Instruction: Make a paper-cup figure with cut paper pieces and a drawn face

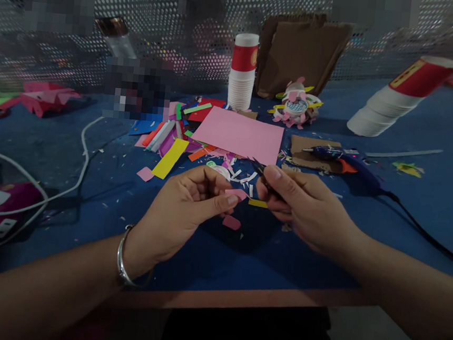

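Note:
Between the thumb and fingers of my left hand [193, 207] is a small pink paper piece [237, 193]. My right hand [303, 203] is closed round dark scissors [263, 174], whose blades point up and left, apart from the paper. The handles are mostly hidden by my fingers. Below my left fingertips a second pink paper piece [232, 222] lies on the blue table [257, 268]. Just beyond my hands, paper snippets surround a white paper disc [220, 173]. A yellow strip [258, 203] lies between my hands.
A pink sheet [241, 134] lies ahead. Behind it stand stacked paper cups [242, 76] and a decorated paper craft [295, 104]. At right, a glue gun [346, 159] rests on cardboard near a leaning cup stack [403, 98]. A white cable [82, 162] crosses the left side.

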